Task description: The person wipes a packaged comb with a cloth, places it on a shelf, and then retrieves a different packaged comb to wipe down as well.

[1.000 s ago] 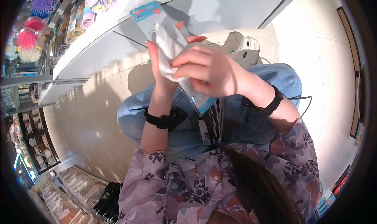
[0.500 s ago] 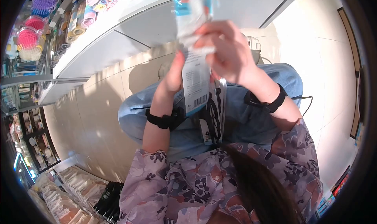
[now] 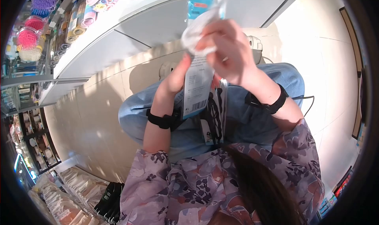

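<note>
My left hand (image 3: 176, 78) is closed around the left side of a flat plastic package (image 3: 198, 83) with a blue-and-white card, printed text and a barcode. The package is held up over my lap, tilted, its blue top end away from me. In my right hand (image 3: 232, 53), slightly blurred, the fingers pinch a crumpled white tissue or cloth (image 3: 194, 35) against the upper part of the package. Beneath them, a second clear package (image 3: 216, 118) with black, wavy-edged items rests on my lap, partly covered by the first.
A white shelf unit with grey drawer fronts (image 3: 162, 18) stands ahead. Colourful hairbrushes (image 3: 28, 37) and rolled goods hang at the left. Packed garments (image 3: 75, 185) fill a rack at lower left. A thin black cable (image 3: 310, 102) trails from my right wristband.
The tissue has shifted over the package and now spreads wider across its upper part. The package's top end has swung slightly to the right. My left hand still grips it.
</note>
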A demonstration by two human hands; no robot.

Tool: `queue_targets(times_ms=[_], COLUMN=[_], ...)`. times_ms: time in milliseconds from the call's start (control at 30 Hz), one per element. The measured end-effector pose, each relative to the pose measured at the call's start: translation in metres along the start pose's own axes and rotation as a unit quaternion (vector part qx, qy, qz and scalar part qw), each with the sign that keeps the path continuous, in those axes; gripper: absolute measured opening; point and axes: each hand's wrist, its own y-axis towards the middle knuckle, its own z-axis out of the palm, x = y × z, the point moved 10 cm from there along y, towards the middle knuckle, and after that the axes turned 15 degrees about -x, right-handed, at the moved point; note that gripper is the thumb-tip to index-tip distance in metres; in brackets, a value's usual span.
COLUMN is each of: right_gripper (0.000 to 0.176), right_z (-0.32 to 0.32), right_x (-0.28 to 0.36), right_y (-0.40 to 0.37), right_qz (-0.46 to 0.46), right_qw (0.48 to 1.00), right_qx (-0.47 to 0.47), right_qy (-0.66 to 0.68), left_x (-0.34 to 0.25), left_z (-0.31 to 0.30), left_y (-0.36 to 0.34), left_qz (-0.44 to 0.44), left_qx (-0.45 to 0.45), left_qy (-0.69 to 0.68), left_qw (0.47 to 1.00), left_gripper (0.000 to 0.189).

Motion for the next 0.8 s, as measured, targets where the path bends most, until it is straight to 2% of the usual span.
queue_targets(times_ms=[33,67,100,167,200,233,267,333,367,400,433,467,500,533,567,633,700,767,800], right_gripper=[0.029,0.028,0.028,0.026,0.026,0.026,0.025,0.025,0.024,0.024,0.024,0.023,0.022,0.019,0.019,0.016,0.016,0.018,0.021], right_z=[0.003,0.017,0.028,0.026,0.013,0.000,-0.011,-0.022,-0.030,-0.029,-0.020,-0.010,0.000,0.015,0.020,0.041,0.039,0.015,0.003], right_x=[0.003,0.007,0.010,0.007,0.000,-0.006,-0.011,-0.022,-0.021,-0.019,-0.016,-0.011,-0.006,0.001,0.004,0.016,0.014,-0.004,-0.009], right_y=[-0.002,-0.007,-0.013,-0.012,-0.006,-0.002,0.004,0.009,0.011,0.010,0.009,0.006,0.003,-0.005,-0.009,-0.023,-0.021,-0.007,-0.002], right_qz=[0.000,-0.002,-0.003,0.004,0.012,0.020,0.024,0.002,-0.018,-0.019,-0.006,0.007,0.020,0.008,0.008,-0.030,-0.044,0.012,0.003], right_qw=[1.000,0.999,0.994,0.994,0.999,0.999,0.996,0.993,0.988,0.988,0.995,0.998,1.000,0.998,0.998,0.989,0.989,0.997,0.998], right_qx=[-0.001,0.052,0.105,0.105,0.047,-0.011,-0.046,-0.083,-0.120,-0.120,-0.080,-0.039,0.001,0.058,0.059,0.143,0.139,0.041,-0.009], right_qy=[0.000,0.016,0.030,0.023,-0.006,-0.035,-0.072,-0.083,-0.093,-0.093,-0.065,-0.038,-0.010,-0.007,-0.006,0.029,0.022,-0.057,-0.060], left_x=[0.002,-0.004,-0.010,-0.012,-0.007,-0.002,-0.001,-0.001,0.000,0.000,-0.004,-0.006,-0.013,-0.024,-0.025,-0.041,-0.043,-0.037,-0.034], left_z=[0.003,-0.018,-0.042,-0.046,-0.029,-0.005,-0.004,0.020,0.017,0.016,0.019,0.025,0.007,-0.015,-0.017,-0.017,-0.016,-0.010,-0.019], left_y=[0.002,0.009,0.006,0.006,0.009,0.005,0.008,0.005,0.006,0.005,0.004,0.002,0.009,0.009,0.011,0.015,0.014,0.015,0.018], left_qz=[0.000,0.047,0.092,0.093,0.053,0.013,0.013,0.034,0.035,0.035,0.036,0.037,0.081,0.122,0.123,0.190,0.195,0.160,0.160], left_qx=[0.000,-0.140,-0.275,-0.266,-0.125,0.019,0.020,0.125,0.125,0.135,0.146,0.146,0.003,-0.141,-0.142,-0.110,-0.140,-0.128,-0.128], left_qy=[0.001,-0.034,-0.067,-0.095,-0.057,-0.019,-0.019,0.022,0.022,0.013,0.005,0.004,0.038,0.072,0.072,0.017,0.040,0.026,0.025], left_qw=[1.000,0.989,0.955,0.955,0.989,1.000,1.000,0.991,0.991,0.990,0.989,0.989,0.996,0.980,0.980,0.975,0.970,0.979,0.978], left_gripper=[0.059,0.062,0.066,0.071,0.073,0.074,0.074,0.078,0.078,0.079,0.080,0.080,0.081,0.082,0.082,0.082,0.083,0.083,0.083])
